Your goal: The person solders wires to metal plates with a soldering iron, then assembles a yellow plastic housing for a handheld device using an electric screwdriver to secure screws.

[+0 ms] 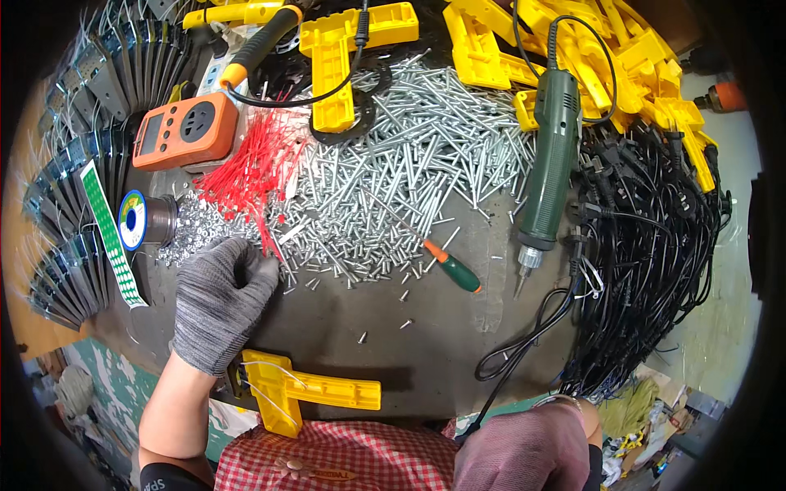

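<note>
My left hand [219, 307], in a grey knit glove, is at the near edge of a heap of small metal nuts [201, 225]. Its fingers are curled toward the thumb, beside the lower ends of a bundle of red cable ties [258, 155]; whatever they pinch, if anything, is hidden. My right hand [524, 450], in a pinkish glove, is low by my lap, its fingers out of sight. Between my hands, a yellow plastic T-shaped housing [336, 389] with white wires lies at the table's near edge. Long and short screws [409, 139] are piled beyond.
A green electric screwdriver [550, 164] hangs at right, near a small screwdriver [454, 268]. Black power cords [647, 270] and yellow housings [630, 57] fill the right side. At left are an orange meter [187, 131], a solder spool [143, 219], a green-dotted strip [110, 229] and metal blades [74, 164].
</note>
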The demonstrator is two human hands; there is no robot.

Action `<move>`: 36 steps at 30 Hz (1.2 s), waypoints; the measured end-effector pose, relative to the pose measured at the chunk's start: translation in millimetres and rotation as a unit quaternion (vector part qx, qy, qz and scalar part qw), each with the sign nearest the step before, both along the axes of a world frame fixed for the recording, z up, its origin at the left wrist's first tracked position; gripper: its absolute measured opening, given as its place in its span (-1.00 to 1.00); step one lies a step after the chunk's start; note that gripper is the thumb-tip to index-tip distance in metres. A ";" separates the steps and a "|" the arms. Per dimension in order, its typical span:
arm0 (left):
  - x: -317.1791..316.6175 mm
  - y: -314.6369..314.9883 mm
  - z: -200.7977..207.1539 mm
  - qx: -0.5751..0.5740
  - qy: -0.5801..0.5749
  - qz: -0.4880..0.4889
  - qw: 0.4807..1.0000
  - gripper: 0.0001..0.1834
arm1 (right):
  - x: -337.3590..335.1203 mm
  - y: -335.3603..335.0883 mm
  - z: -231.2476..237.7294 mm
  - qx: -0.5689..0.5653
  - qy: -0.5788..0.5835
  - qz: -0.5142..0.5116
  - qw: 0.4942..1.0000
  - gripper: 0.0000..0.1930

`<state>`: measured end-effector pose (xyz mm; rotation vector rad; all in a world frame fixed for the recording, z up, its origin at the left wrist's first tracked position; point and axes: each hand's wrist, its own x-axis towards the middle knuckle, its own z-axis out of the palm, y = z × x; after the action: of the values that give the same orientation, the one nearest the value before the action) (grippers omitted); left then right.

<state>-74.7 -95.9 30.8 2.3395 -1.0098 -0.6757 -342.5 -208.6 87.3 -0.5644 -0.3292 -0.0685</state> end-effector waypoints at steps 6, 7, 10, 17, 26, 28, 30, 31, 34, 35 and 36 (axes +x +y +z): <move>-1.8 14.8 5.6 -0.067 -0.066 -0.066 0.993 -0.90 | 3.7 5.5 5.0 0.008 0.046 -0.015 0.999 -0.84; -3.3 16.3 4.8 -0.072 -0.048 -0.049 0.995 -0.93 | 4.8 5.5 5.6 0.001 0.046 -0.016 0.999 -0.82; -4.5 23.9 -0.8 -0.091 -0.036 -0.029 0.995 -0.96 | 10.2 6.3 5.1 -0.014 0.038 -0.018 0.999 -0.80; -9.7 30.4 7.6 -0.097 -0.039 -0.070 0.992 -0.91 | 16.6 9.9 3.9 -0.057 0.000 -0.056 0.997 -0.78; -8.4 32.2 12.4 -0.114 -0.031 -0.097 0.988 -0.82 | 18.4 6.0 9.3 -0.130 0.003 -0.020 0.991 -0.70; -6.6 38.2 15.9 -0.128 -0.029 -0.095 0.987 -0.81 | 5.9 7.8 5.9 -0.241 0.113 -0.053 0.962 -0.80; -7.2 45.1 27.0 -0.092 -0.038 -0.141 0.985 -0.81 | -6.9 22.8 4.4 -0.434 0.302 -0.136 0.838 -0.78; -2.8 30.9 16.4 -0.158 -0.018 -0.167 0.973 -0.79 | -9.8 26.1 -1.9 -0.539 0.350 -0.177 0.746 -0.81; -2.9 30.1 16.5 -0.098 0.067 -0.144 0.982 -0.77 | -4.6 22.7 -7.6 -0.791 0.278 -0.252 0.483 -0.91; -8.1 42.0 18.4 -0.079 0.080 -0.146 0.983 -0.77 | 14.1 26.9 -9.2 -0.727 0.361 -0.299 0.502 -0.86; -5.0 43.6 19.3 -0.122 0.150 -0.109 0.975 -0.75 | 37.8 16.1 -5.1 -0.698 0.349 -0.282 0.558 -0.80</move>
<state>-79.7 -52.4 50.1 1.8658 -1.1452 -0.9027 -304.7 -192.6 82.1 -2.2270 0.7517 -0.1933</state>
